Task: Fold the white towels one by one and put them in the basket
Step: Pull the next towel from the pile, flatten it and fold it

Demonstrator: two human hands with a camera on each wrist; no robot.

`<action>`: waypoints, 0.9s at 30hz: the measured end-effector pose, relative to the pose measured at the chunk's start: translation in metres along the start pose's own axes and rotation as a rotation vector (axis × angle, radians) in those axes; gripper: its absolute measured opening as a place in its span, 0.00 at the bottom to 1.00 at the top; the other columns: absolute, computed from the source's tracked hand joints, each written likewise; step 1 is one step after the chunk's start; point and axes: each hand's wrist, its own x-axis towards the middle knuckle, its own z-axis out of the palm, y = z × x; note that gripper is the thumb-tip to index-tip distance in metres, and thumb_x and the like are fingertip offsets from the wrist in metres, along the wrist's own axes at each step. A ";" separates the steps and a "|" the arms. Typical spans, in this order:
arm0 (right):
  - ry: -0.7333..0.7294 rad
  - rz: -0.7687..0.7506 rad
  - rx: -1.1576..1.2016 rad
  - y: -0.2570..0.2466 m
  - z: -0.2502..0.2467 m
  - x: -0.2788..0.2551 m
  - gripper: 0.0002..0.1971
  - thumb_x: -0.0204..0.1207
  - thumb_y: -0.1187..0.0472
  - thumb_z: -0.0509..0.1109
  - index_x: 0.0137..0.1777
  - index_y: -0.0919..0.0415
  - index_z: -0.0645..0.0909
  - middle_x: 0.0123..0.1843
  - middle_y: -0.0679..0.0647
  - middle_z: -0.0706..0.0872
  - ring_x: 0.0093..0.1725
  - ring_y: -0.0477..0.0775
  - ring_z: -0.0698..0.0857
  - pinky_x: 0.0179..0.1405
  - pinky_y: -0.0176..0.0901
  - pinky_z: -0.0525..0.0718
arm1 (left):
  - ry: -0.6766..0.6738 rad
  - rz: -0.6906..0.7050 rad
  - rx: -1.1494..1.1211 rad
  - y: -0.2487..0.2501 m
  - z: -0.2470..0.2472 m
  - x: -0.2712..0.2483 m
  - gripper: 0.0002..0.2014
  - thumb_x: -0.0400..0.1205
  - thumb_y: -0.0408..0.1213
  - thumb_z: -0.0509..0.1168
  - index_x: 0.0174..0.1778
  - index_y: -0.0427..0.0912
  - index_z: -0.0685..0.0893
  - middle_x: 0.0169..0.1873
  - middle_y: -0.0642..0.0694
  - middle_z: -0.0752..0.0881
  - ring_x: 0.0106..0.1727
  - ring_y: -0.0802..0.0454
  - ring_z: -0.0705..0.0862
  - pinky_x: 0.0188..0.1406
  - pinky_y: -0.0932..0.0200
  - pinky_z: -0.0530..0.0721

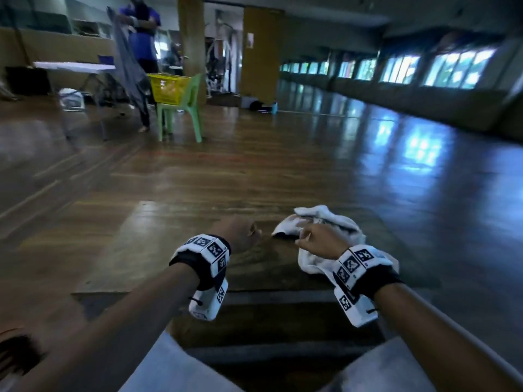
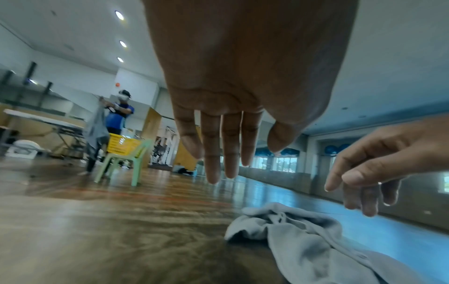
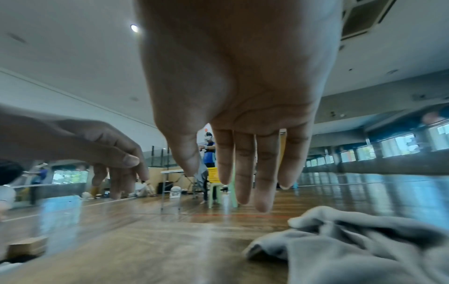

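One crumpled white towel is lying on the wooden table. The right hand is hovering above it, the left hand beside it; both are holding nothing, fingers loosely extended.

A crumpled white towel lies on the wooden table.

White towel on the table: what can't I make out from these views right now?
- White towel: its near end is hidden behind the right hand and wristband in the head view; the wrist views cut it off at the frame edge.
- Being crumpled, its corners and edges cannot be told apart.
- Our basket: in no view; only a distant yellow basket, contents too small.
- Left hand: fingers hidden in the head view.
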 end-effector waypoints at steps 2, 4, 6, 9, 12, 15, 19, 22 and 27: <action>0.016 0.109 0.008 0.035 -0.003 -0.005 0.15 0.78 0.52 0.65 0.56 0.63 0.82 0.55 0.60 0.86 0.57 0.60 0.83 0.51 0.43 0.75 | -0.051 0.073 -0.031 0.024 0.016 0.022 0.16 0.83 0.52 0.55 0.43 0.44 0.81 0.46 0.41 0.86 0.43 0.43 0.83 0.47 0.45 0.86; 0.032 0.185 0.018 0.068 -0.005 -0.010 0.15 0.78 0.53 0.65 0.57 0.62 0.82 0.57 0.60 0.86 0.57 0.59 0.83 0.52 0.44 0.76 | -0.091 0.108 -0.029 0.047 0.034 0.040 0.17 0.83 0.51 0.55 0.50 0.42 0.82 0.47 0.42 0.85 0.45 0.42 0.83 0.49 0.47 0.85; 0.057 0.251 -0.001 0.103 -0.005 -0.014 0.15 0.76 0.49 0.66 0.56 0.57 0.83 0.56 0.56 0.87 0.55 0.56 0.84 0.50 0.43 0.78 | -0.103 0.143 -0.051 0.068 0.050 0.054 0.16 0.83 0.50 0.56 0.51 0.42 0.82 0.46 0.44 0.84 0.43 0.44 0.82 0.44 0.52 0.83; 0.089 0.338 -0.003 0.148 0.002 -0.015 0.16 0.70 0.41 0.66 0.53 0.49 0.82 0.57 0.50 0.87 0.53 0.53 0.84 0.53 0.46 0.81 | -0.091 0.242 -0.079 0.092 0.079 0.078 0.14 0.82 0.47 0.57 0.51 0.42 0.82 0.46 0.43 0.85 0.46 0.44 0.84 0.43 0.52 0.83; 0.104 0.399 0.011 0.176 0.007 -0.017 0.16 0.73 0.47 0.66 0.57 0.51 0.80 0.54 0.50 0.85 0.55 0.54 0.83 0.51 0.45 0.78 | -0.107 0.291 -0.105 0.115 0.109 0.097 0.12 0.81 0.47 0.60 0.53 0.46 0.82 0.53 0.46 0.84 0.54 0.44 0.82 0.52 0.51 0.80; 0.075 0.407 -0.007 0.201 0.019 -0.010 0.16 0.73 0.48 0.67 0.60 0.49 0.78 0.56 0.51 0.86 0.56 0.56 0.84 0.56 0.48 0.80 | -0.143 0.356 -0.042 0.135 0.137 0.110 0.15 0.79 0.49 0.63 0.60 0.52 0.80 0.63 0.50 0.80 0.64 0.47 0.78 0.63 0.49 0.73; 0.055 0.331 -0.083 0.217 0.041 0.000 0.19 0.74 0.51 0.68 0.65 0.48 0.76 0.62 0.51 0.84 0.61 0.55 0.82 0.62 0.49 0.77 | -0.181 0.444 0.114 0.145 0.164 0.117 0.23 0.74 0.51 0.68 0.66 0.53 0.76 0.65 0.50 0.77 0.68 0.48 0.74 0.69 0.46 0.65; 0.127 0.258 -0.157 0.218 0.053 0.011 0.20 0.74 0.55 0.67 0.66 0.48 0.74 0.65 0.52 0.81 0.65 0.55 0.78 0.63 0.52 0.73 | -0.173 0.445 0.131 0.142 0.173 0.121 0.22 0.74 0.50 0.69 0.64 0.53 0.78 0.64 0.51 0.77 0.68 0.48 0.73 0.68 0.47 0.64; 0.174 0.313 -0.206 0.226 0.068 0.032 0.22 0.74 0.55 0.67 0.68 0.51 0.71 0.67 0.52 0.80 0.67 0.56 0.76 0.65 0.55 0.68 | -0.173 0.439 0.121 0.133 0.175 0.125 0.19 0.74 0.56 0.68 0.59 0.54 0.80 0.58 0.53 0.80 0.63 0.50 0.78 0.63 0.49 0.68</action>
